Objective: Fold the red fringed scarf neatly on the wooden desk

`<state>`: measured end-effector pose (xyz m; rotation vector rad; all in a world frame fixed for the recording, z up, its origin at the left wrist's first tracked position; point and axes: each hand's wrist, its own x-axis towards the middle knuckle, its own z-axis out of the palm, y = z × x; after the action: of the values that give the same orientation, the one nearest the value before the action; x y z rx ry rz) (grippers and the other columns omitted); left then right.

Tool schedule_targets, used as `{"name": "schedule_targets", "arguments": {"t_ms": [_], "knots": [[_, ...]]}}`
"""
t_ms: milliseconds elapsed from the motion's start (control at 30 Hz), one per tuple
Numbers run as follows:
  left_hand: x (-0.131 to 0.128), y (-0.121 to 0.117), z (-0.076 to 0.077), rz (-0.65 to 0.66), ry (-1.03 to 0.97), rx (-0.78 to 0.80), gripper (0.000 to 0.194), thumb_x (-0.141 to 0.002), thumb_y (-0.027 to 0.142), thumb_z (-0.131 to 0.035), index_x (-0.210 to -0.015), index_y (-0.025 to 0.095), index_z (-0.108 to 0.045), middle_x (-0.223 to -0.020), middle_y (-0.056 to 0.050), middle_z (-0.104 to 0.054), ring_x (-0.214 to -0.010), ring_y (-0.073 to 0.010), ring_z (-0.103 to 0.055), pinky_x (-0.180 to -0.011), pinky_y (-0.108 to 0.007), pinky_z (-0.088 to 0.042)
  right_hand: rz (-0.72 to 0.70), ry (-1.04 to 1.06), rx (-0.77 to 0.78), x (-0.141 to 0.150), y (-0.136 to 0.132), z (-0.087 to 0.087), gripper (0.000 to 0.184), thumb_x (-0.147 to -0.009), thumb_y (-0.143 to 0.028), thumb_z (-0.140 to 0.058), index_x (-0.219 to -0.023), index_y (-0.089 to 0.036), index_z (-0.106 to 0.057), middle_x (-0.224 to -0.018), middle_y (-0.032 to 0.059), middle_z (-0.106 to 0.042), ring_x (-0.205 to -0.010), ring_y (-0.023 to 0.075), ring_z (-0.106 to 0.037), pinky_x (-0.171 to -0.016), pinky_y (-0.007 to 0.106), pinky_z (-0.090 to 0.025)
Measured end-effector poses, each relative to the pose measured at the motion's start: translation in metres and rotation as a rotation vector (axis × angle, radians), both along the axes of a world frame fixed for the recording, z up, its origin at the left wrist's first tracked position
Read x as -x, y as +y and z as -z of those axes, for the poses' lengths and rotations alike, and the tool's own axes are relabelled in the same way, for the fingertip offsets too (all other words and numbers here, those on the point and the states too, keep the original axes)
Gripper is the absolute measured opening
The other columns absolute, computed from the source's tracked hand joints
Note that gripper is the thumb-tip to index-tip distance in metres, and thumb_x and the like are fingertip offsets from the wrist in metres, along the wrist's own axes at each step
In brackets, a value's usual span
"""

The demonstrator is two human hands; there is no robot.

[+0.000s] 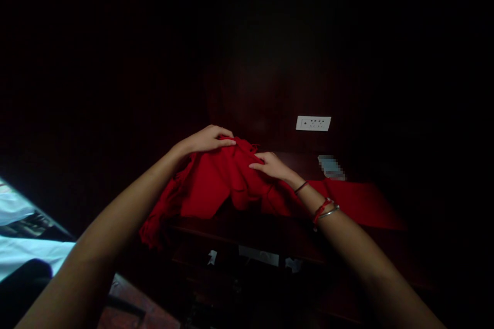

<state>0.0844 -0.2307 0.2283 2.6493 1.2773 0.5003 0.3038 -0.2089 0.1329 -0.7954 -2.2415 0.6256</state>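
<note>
Red cloth (208,180), fringed, lies bunched on dark ledge (247,229) below white wall socket (313,123), w/ L hand (212,139) pinching its top b/w thumb & fingers, R hand (272,164) gripping another fold nearby, bangle (330,212) on R wrist.

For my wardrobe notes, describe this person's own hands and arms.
Both the left hand and right hand are ungloved; no sleeve shows on either forearm. The right wrist wears a thin dark band, then, higher up, a red bracelet and a silvery bangle.
</note>
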Motion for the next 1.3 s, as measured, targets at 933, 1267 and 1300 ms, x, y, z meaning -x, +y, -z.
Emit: {"name": "schedule_targets", "arguments": {"t_ms": [933,1267,1300], "knots": [[0.024,0.039,0.02,-0.784,0.354,-0.496,0.033,-0.088,0.016,-0.028,-0.11,0.004,-0.048,-0.126,-0.019,-0.034,-0.118,-0.031,-0.026,-0.095,-0.046,-0.019,0.519,-0.513,-0.007,-0.084,0.013,0.063,0.052,-0.077,-0.029,-0.049,-0.124,-0.011,-0.038,-0.124,0.0148,-0.043,-0.113,0.0218,-0.039,-0.093,0.033,-0.031],[-0.104,0.03,0.198,-0.047,0.332,-0.029,0.051,-0.078,0.038,-0.048,-0.124,0.017,-0.039,-0.119,-0.018,-0.046,-0.109,-0.0306,-0.043,-0.086,-0.042,-0.036,0.622,-0.792,0.081,-0.143,-0.035,0.138,0.058,-0.085,-0.049,-0.02,-0.132,-0.016,-0.027,-0.139,0.0099,-0.023,-0.126,0.0241,-0.017,-0.101,0.04,-0.015],[-0.1,0.04,0.192,-0.095,0.331,0.03,0.047,-0.076,0.032,-0.05,-0.12,0.017,-0.043,-0.11,-0.018,-0.053,-0.101,-0.0297,-0.05,-0.08,-0.04,-0.04,0.625,-0.791,0.07,-0.145,-0.037,0.139,0.058,-0.085,-0.049,-0.019,-0.133,-0.017,-0.026,-0.139,0.0083,-0.021,-0.127,0.0231,-0.016,-0.101,0.04,-0.014]]}}
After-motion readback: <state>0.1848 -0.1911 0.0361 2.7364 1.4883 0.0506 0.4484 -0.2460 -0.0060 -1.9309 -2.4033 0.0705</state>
